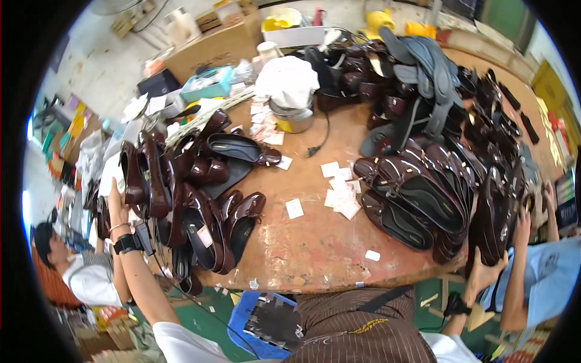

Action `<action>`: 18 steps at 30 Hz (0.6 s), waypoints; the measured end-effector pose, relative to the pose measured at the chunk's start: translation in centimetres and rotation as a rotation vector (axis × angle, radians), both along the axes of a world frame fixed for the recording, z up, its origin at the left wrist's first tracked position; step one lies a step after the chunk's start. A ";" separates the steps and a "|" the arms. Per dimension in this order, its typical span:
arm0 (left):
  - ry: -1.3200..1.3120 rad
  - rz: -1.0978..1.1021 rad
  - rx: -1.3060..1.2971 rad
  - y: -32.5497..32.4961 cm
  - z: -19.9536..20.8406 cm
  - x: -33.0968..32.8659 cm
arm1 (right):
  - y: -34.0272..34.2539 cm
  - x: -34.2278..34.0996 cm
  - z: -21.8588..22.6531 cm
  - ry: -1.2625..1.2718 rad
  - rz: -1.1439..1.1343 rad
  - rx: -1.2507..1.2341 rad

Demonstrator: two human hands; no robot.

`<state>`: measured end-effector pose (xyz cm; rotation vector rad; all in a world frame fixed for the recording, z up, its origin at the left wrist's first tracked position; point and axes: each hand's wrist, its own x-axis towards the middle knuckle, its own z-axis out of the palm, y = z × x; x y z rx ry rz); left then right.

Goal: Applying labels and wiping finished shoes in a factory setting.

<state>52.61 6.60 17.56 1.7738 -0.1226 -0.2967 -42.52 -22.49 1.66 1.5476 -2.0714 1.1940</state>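
Note:
At the left, my left hand (116, 207) lies against the outer side of glossy dark-brown loafers (132, 175). One finger stretches out; the others are partly hidden. More loafers (203, 227) stand and lean in a heap beside it, one with a small paper slip in it. Over at the right table edge, my right hand (484, 272) is closed around the near end of a dark loafer (491, 224). That loafer stands at the end of a tight row of similar loafers (433, 193) with black insoles.
Paper slips (342, 196) lie mid-table. A white cloth (287, 81) covers a metal pot (295, 115); grey soles (433, 72) top the shoe pile behind. A blue crate (239, 323) is below. A person in blue (544, 272) works close at right, another person (91, 272) at left.

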 end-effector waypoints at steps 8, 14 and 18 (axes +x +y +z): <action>-0.078 -0.925 -0.371 -15.4 -4.2 -43.9 | 1.8 10.6 10.4 -0.153 0.319 -0.218; 0.176 -0.836 -0.303 -17.7 -10.7 -54.1 | 4.6 27.3 10.4 0.030 1.242 -0.204; 0.139 -0.356 -0.548 -12.0 -8.6 -48.5 | 1.3 31.4 12.9 0.090 1.963 0.549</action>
